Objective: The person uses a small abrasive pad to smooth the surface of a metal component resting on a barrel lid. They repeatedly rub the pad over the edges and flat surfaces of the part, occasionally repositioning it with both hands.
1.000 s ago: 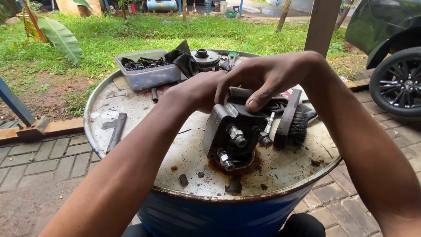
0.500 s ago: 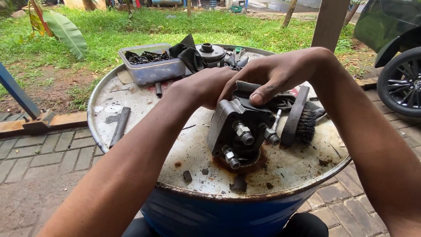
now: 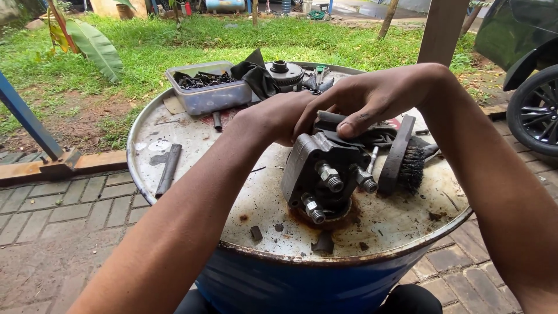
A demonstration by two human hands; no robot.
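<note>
Outdoors, a blue drum [image 3: 302,285] stands on brick paving by grass, its rusty white lid serving as a bench. Both forearms reach in from the near corners and meet over a grey pump [image 3: 322,174] standing on the lid in an oily ring. Left hand [image 3: 273,116] is curled, knuckles up, against the pump's upper back edge (whether it grips is hidden). Right hand [image 3: 372,96] arches over the left, wrist high, fingers bent, thumb pressed down on the pump's top. Just right of the hands lies a wire brush [image 3: 404,157]; beyond them, a tub [image 3: 209,93] of parts.
</note>
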